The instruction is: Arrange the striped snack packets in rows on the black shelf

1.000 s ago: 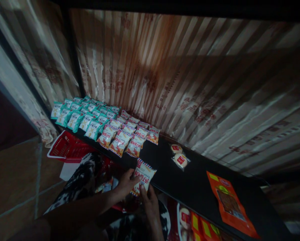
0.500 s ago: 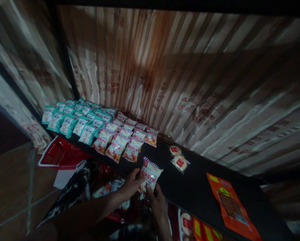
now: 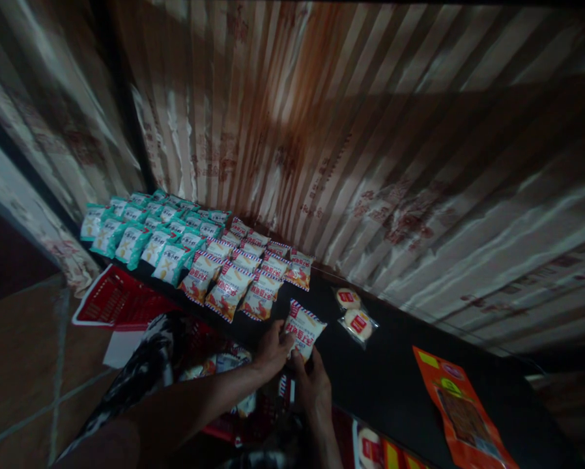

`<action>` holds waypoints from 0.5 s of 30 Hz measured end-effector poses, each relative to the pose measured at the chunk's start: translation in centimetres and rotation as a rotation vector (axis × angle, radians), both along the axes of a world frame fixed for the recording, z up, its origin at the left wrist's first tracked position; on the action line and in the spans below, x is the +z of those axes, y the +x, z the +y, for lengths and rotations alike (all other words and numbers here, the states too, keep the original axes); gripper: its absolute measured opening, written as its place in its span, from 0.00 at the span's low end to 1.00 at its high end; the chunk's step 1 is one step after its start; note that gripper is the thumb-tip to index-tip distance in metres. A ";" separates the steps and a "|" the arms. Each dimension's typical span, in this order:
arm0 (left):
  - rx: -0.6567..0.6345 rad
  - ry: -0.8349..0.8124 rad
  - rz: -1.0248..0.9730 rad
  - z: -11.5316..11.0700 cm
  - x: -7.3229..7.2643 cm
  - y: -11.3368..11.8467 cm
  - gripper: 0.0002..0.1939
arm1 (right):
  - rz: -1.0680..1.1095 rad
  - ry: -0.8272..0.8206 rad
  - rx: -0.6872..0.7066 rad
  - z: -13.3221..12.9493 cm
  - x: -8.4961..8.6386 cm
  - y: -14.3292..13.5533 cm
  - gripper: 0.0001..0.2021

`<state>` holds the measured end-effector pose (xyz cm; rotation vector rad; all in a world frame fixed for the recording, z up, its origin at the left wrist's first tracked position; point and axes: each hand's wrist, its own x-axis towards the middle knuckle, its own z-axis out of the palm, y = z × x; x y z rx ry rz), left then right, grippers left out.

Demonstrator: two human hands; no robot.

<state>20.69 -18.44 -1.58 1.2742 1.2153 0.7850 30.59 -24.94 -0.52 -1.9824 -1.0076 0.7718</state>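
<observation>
A white and orange snack bag with a striped top edge (image 3: 306, 329) is held between both hands over the black shelf. My left hand (image 3: 274, 352) grips its left side, and my right hand (image 3: 312, 381) has its lower right part, thumb on the front. Left of the hands, several bags of the same kind (image 3: 230, 290) stand in rows, beside rows of teal and white bags (image 3: 169, 262). To the right lie two round crackers in clear wrappers (image 3: 359, 324).
An orange pouch (image 3: 466, 410) lies on the black shelf (image 3: 395, 374) at the right. Below the shelf edge are a red basket (image 3: 221, 426) with packets and a red printed package (image 3: 121, 298). Pleated brown wrapping (image 3: 292, 130) rises behind the shelf.
Both hands, still gripping the snack bag, are slightly further right in view. The shelf items on the right have shifted right and down in view as the camera moved.
</observation>
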 end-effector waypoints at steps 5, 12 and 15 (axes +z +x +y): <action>0.000 -0.009 0.057 0.5 1.2 0.6 0.18 | -0.069 -0.004 0.008 1.2 -0.5 0.9 0.34; -0.002 0.062 0.131 1.2 1.1 1.2 0.21 | -0.162 0.037 0.008 3.1 -1.4 2.0 0.33; -0.031 0.101 0.215 1.3 1.1 1.3 0.25 | -0.215 0.110 -0.014 4.0 -2.2 2.6 0.32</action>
